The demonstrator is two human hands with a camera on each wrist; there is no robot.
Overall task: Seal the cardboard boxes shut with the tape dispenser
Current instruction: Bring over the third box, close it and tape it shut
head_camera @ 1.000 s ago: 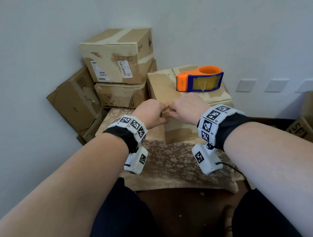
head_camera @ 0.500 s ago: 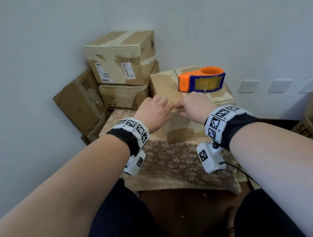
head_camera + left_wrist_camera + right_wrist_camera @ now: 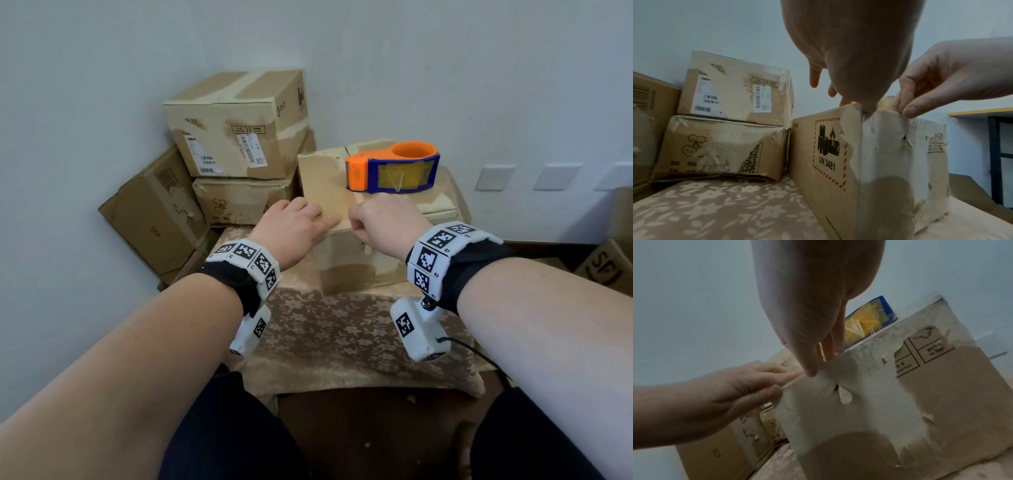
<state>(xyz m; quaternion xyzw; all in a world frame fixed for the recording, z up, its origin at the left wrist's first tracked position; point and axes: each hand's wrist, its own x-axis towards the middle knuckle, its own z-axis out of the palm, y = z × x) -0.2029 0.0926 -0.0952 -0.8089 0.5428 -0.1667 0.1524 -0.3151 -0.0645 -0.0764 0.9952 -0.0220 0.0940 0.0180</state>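
A worn cardboard box (image 3: 356,270) with torn pale tape on its near face stands on a floral-covered stool (image 3: 342,329). The orange and blue tape dispenser (image 3: 394,171) lies on the box's top, behind both hands. My left hand (image 3: 308,222) rests at the near top corner, fingers straight on the lid and thumb against the side, as the right wrist view shows (image 3: 725,394). My right hand (image 3: 370,219) sits just to its right, fingers curled. In the left wrist view the right hand (image 3: 941,78) pinches the box's top edge, thumb on the front face and fingertips on the lid.
Two taped boxes are stacked against the wall behind and to the left, the upper box (image 3: 236,126) on a flatter one (image 3: 239,202). Another box (image 3: 150,212) leans beside them. More cardboard (image 3: 609,263) lies at the right edge. My knees are close under the stool.
Both hands rose from a joined grip low on the box's near face to its top edge and moved slightly apart. The left fingers straightened onto the lid.
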